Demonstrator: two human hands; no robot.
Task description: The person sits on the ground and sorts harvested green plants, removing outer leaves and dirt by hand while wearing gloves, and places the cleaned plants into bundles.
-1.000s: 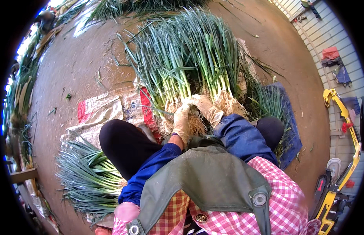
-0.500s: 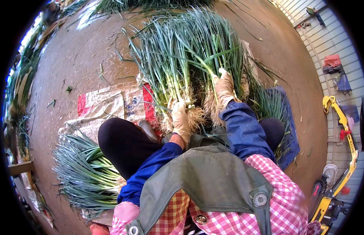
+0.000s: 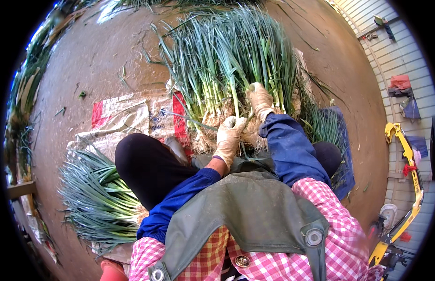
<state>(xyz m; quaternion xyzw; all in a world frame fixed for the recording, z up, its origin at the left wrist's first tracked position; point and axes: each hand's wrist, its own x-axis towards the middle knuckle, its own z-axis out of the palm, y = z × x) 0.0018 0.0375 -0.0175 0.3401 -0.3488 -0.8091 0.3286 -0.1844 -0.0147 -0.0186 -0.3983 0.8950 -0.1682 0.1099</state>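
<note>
A thick bundle of green onions lies in front of me, leaves pointing away and pale, tangled roots toward my lap. Both hands wear pale, soiled gloves. My right hand is closed around a green onion stalk at the bundle's near middle, its fingers partly hidden. Just to its lower left, my left hand is closed in a pinch by the roots. A stalk end shows between the two hands, but what the left fingertips grip is hidden.
Another heap of green onions lies by my left knee. Flattened red-and-white sacking is spread under the bundle. More onions rest on a blue sheet at right. A yellow toy-like excavator arm stands along the right wall.
My left hand has moved right and turned, from the bundle's left roots to beside my right hand. My right hand has shifted slightly left and rolled over.
</note>
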